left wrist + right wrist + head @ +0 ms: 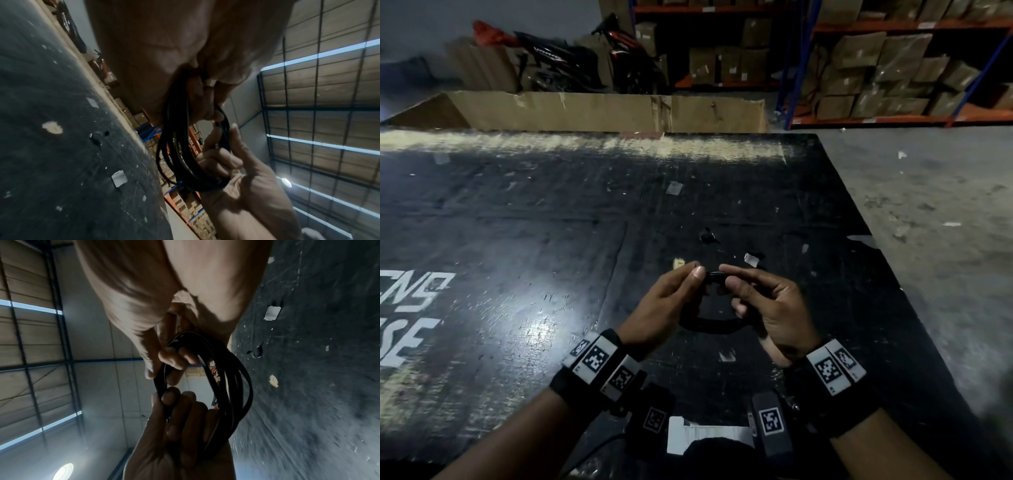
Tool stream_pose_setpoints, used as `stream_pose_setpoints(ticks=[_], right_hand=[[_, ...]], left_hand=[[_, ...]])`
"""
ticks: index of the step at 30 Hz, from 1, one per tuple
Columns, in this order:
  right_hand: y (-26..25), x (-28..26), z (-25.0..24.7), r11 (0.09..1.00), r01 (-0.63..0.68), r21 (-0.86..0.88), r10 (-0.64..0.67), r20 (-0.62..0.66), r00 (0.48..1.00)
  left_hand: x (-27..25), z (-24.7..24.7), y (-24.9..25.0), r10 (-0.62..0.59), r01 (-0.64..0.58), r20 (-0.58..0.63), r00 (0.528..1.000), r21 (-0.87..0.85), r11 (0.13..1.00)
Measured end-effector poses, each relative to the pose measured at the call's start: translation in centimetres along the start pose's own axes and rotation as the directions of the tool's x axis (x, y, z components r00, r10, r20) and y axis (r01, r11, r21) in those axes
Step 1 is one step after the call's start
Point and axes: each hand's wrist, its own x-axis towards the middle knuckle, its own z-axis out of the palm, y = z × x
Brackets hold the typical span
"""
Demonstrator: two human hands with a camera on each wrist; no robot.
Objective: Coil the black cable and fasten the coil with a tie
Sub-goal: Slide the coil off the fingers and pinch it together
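Note:
The black cable (709, 324) is wound into a small coil of several loops and held upright above the black table (551, 212). My left hand (693, 278) pinches the top of the coil from the left, thumb on the near side. From the right, my right hand (727, 277) pinches the same top stretch between forefinger and thumb. The left wrist view shows the coil (180, 162) hanging from my left hand (197, 84), with the right hand's fingers (224, 155) hooked through it. In the right wrist view the coil (232, 386) passes through both hands. No tie shows on the coil.
A small black piece (707, 236) and a small white piece (751, 259) lie on the table just beyond my hands. A long cardboard box (602, 109) lines the far edge. Shelves of cartons (893, 68) stand behind, and concrete floor (928, 205) lies to the right.

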Motion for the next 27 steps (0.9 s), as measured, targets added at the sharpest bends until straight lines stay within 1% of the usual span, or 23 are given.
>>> stream_pose_setpoints(ticks=[2,5,7,8,9,13,15,18,20,24,27], right_hand=[[0.1,0.2,-0.4,1.000,-0.013,0.026,0.013,-0.001,1.000],[0.5,0.6,-1.3,0.999,-0.036,0.011,0.036,0.024,0.999],[0.7,0.8,-1.8,0.999,-0.038,-0.018,0.039,0.027,0.999],[0.8,0.9,-2.1,0.998,-0.025,-0.049,0.026,0.026,0.999],[0.8,1.1,-2.4,0.996,-0.004,-0.092,0.006,0.026,1.000],[1.0,1.5,-3.0,0.972,0.064,-0.224,-0.065,0.001,0.998],[1.1,1.8,-3.1,0.959,0.086,-0.271,-0.097,-0.028,0.995],[1.4,2.2,-3.4,0.947,0.107,-0.304,-0.124,-0.039,0.991],[1.7,2.4,-3.6,0.949,0.095,-0.300,-0.112,-0.041,0.993],[2.5,2.7,-4.0,0.953,0.032,-0.301,-0.040,-0.020,0.999],[2.6,3.1,-4.3,0.911,0.012,-0.413,0.016,0.065,0.998]], left_hand=[[0.1,-0.1,0.0,-0.035,0.037,0.040,0.999,-0.051,0.998],[0.5,-0.6,0.2,-0.144,0.169,0.153,0.978,-0.164,0.972],[0.8,-1.1,0.0,-0.190,0.218,0.180,0.965,-0.156,0.963],[1.0,-1.2,-0.2,-0.193,0.216,0.174,0.966,-0.124,0.968],[1.3,-1.2,-0.4,-0.189,0.204,0.155,0.970,-0.089,0.975],[1.8,-0.6,-1.5,-0.143,0.143,0.010,0.990,-0.002,0.990],[2.1,-0.3,-1.8,-0.090,0.094,-0.047,0.995,0.102,0.990],[2.6,-0.2,-2.1,0.013,0.019,-0.111,0.994,0.290,0.957],[2.9,-0.2,-2.2,0.027,0.017,-0.133,0.991,0.320,0.947],[3.2,-0.5,-3.2,-0.013,0.064,-0.160,0.987,0.317,0.946],[3.1,-0.8,-4.2,-0.017,0.068,-0.162,0.987,0.315,0.947]])
